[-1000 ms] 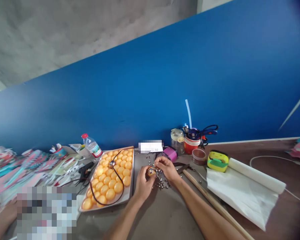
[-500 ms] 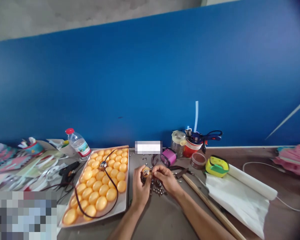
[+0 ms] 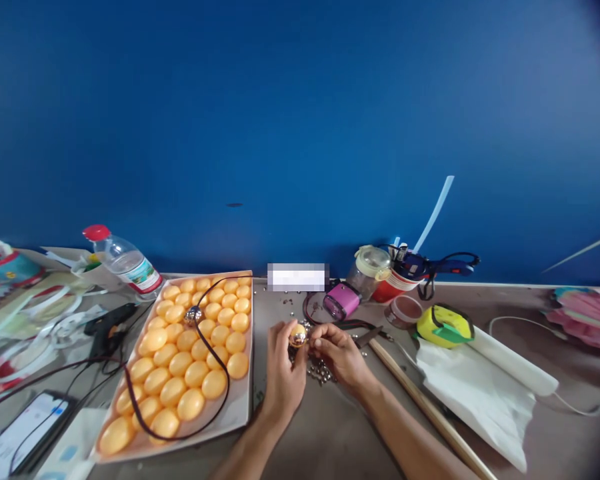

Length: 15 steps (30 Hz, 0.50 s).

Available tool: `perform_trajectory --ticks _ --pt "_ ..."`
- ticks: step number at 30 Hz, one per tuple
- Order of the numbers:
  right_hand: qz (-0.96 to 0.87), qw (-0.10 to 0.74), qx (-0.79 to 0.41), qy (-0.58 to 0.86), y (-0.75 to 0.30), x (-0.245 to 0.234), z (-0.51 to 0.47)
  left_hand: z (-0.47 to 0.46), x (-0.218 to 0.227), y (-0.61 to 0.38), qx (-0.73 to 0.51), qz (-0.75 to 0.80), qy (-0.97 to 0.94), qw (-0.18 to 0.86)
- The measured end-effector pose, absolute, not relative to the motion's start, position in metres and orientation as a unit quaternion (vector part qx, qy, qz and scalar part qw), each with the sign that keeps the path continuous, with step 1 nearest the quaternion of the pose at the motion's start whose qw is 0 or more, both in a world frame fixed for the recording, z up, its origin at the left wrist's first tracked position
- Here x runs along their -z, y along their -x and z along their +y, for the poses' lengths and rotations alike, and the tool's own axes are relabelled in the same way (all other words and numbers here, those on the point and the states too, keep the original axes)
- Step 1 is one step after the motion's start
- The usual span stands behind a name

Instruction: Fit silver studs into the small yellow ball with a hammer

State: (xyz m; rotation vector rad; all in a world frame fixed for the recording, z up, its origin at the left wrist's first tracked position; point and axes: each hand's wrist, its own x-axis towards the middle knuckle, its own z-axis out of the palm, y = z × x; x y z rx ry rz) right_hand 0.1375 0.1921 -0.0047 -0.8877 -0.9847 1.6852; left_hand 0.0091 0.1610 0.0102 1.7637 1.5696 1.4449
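Observation:
My left hand (image 3: 283, 377) is closed around a small orange ball (image 3: 297, 331) with a silvery piece on it, held just above the table. My right hand (image 3: 341, 355) pinches at the same ball from the right, fingertips together. Beneath both hands lies a heap of small silvery metal bits (image 3: 321, 370). To the left stands a tray (image 3: 242, 408) filled with several orange balls (image 3: 187, 363). A black cord (image 3: 219, 367) loops across the tray with a silvery piece (image 3: 193, 315) on it.
A water bottle (image 3: 123, 260), black glue gun (image 3: 107, 325) and phone (image 3: 27, 433) lie left. Behind the hands are a pink sharpener (image 3: 341, 301), jar (image 3: 367, 267), red cup of tools (image 3: 403, 277), tape roll (image 3: 404, 310), yellow tape measure (image 3: 445, 325). White rolled paper (image 3: 485, 387) and a wooden stick (image 3: 425, 407) lie right.
The camera has tilted down and leftward, so the table sits larger in view. Both hands stay together on the orange ball, which has turned slightly between the fingers.

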Motion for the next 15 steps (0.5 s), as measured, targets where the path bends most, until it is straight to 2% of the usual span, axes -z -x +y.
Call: perform_trajectory --ticks 7,15 --pt "-0.473 0.472 -0.664 0.335 -0.1379 -0.0034 0.1915 0.1602 -0.0108 -0.009 -0.498 0.56 -0.64 0.169" --pt "-0.462 0.467 -0.674 0.337 -0.1366 0.0 0.1929 0.1579 -0.0076 -0.0091 -0.483 0.544 -0.673 0.129"
